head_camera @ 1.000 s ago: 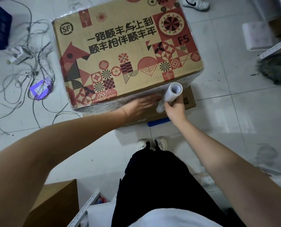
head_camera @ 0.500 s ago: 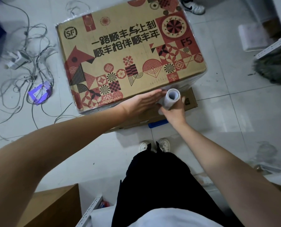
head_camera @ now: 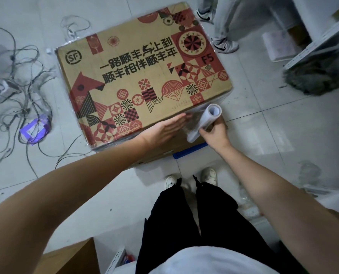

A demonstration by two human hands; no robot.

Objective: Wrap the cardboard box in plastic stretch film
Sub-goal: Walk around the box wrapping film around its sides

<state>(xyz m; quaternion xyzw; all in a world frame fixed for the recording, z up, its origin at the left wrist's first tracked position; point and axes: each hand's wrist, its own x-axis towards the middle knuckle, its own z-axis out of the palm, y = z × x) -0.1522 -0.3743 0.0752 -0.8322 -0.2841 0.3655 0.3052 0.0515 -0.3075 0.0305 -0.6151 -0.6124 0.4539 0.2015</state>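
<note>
Head view: right hand grips the light, slippery film roll mid-tube; flat, open left hand presses clingy film onto the stiff box.

You see a dim, flat indoor scene with cool, greyish light and no hard shadows; only a soft, pale reflection lies on the floor tiles to the right, and a faint sheen shows on the stretch film along the near side of the cardboard box. The wide lens bends tile lines and swells your forearms at the near corners. Detail is soft throughout, and the tangle of cables at far left looks smeared and grainy.
</note>
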